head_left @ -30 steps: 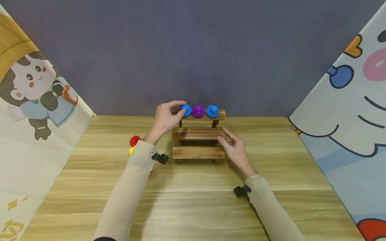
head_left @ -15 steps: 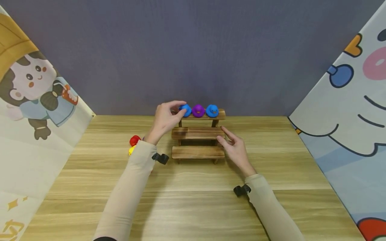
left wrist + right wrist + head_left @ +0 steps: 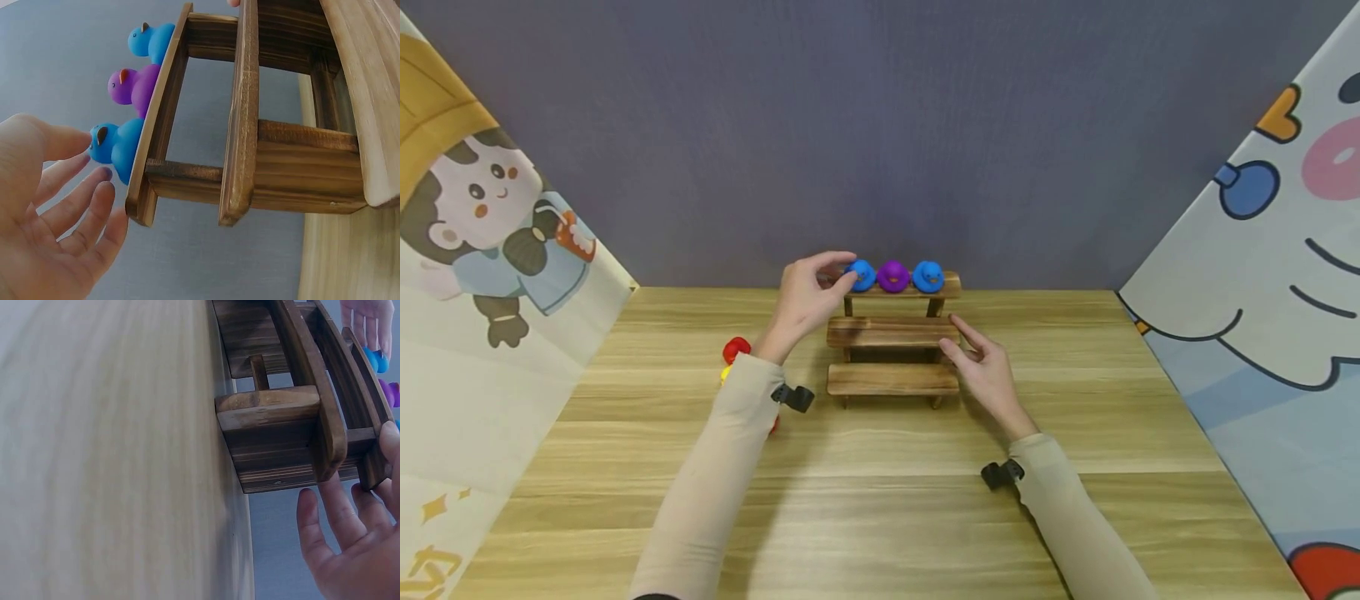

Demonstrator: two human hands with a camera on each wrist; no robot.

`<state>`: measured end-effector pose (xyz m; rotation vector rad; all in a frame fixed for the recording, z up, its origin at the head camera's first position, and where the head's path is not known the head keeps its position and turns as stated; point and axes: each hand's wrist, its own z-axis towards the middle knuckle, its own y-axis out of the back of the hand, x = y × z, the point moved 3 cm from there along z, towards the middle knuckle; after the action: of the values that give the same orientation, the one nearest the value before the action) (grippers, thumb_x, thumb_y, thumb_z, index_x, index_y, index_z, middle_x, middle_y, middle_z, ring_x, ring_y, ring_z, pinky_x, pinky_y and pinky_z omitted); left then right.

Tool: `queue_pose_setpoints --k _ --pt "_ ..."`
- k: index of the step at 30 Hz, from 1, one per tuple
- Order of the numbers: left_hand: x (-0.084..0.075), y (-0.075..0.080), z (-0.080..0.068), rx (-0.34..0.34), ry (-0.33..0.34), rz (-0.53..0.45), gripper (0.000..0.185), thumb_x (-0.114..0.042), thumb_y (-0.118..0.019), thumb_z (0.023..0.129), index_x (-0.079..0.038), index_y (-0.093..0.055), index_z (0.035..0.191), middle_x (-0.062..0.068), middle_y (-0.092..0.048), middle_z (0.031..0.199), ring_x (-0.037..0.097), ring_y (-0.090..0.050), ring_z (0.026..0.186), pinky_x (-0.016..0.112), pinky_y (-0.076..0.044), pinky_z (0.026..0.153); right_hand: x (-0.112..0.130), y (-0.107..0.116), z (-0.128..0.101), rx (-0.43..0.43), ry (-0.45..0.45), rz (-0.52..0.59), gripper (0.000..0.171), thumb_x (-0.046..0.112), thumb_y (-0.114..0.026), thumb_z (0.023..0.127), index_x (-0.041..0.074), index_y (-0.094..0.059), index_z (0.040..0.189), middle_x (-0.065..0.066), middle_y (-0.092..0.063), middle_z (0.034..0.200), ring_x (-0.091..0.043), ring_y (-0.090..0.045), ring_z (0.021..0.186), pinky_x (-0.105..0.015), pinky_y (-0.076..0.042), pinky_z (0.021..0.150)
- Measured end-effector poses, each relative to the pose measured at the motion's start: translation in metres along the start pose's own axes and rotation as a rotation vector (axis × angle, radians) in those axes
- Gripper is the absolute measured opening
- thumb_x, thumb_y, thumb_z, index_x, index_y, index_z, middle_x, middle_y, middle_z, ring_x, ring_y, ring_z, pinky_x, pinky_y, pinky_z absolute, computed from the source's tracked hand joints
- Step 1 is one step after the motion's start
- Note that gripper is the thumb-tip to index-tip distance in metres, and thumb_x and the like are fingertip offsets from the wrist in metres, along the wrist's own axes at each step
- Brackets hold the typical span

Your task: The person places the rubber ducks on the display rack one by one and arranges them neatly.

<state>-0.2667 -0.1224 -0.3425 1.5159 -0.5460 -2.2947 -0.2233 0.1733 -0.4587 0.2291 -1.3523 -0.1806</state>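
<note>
At the centre of the head view, a small dark-stained wooden 3-step stand [image 3: 892, 354] is sitting on the pale wood-grain table [image 3: 880, 500]. Along its top step, 3 small rubber ducks are lining up: a blue duck on the left [image 3: 862, 275], a purple duck in the middle [image 3: 892, 276] and a second blue duck on the right [image 3: 928, 276].

The left hand [image 3: 808, 293] is hovering at the left end of the top step, just beside the left blue duck. In the left wrist view its fingers [image 3: 75, 209] are lying loosely spread and mostly straight, the nearest fingertips right next to that duck [image 3: 115, 147] without gripping it; whether they are actually touching it I cannot tell.

The right hand [image 3: 985, 371] is resting at the right end of the stand, fingers extended toward the middle step and holding nothing; in the right wrist view the straight fingertips [image 3: 369, 487] are lying against the step ends.

Left of centre, a red duck [image 3: 736, 349] is sitting on the table, partly hidden behind the left sleeve [image 3: 722, 475].
</note>
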Motion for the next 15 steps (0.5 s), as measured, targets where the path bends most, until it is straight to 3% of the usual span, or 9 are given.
queue_pose_setpoints --k 8,15 --pt "0.013 0.013 -0.012 -0.077 -0.019 -0.002 0.027 -0.016 -0.073 0.1 -0.008 -0.078 0.125 0.014 -0.08 0.113 0.028 -0.076 0.1 0.045 -0.062 0.09 0.0 0.0 0.001 0.01 -0.014 0.019 0.058 0.029 -0.073 0.104 0.014 -0.055 0.156 -0.014 -0.053 0.161 -0.039 -0.077 0.106 -0.018 -0.039 0.047" --pt "0.027 0.021 -0.026 -0.068 0.01 -0.002 0.027 -0.02 -0.071 0.102 -0.009 -0.078 0.126 0.01 -0.08 0.116 0.024 -0.073 0.103 0.047 -0.061 0.089 -0.001 0.0 0.001 0.006 -0.025 0.009 0.058 0.031 -0.073 0.103 0.016 -0.054 0.157 -0.012 -0.052 0.161 -0.035 -0.077 0.106 -0.018 -0.042 0.049"
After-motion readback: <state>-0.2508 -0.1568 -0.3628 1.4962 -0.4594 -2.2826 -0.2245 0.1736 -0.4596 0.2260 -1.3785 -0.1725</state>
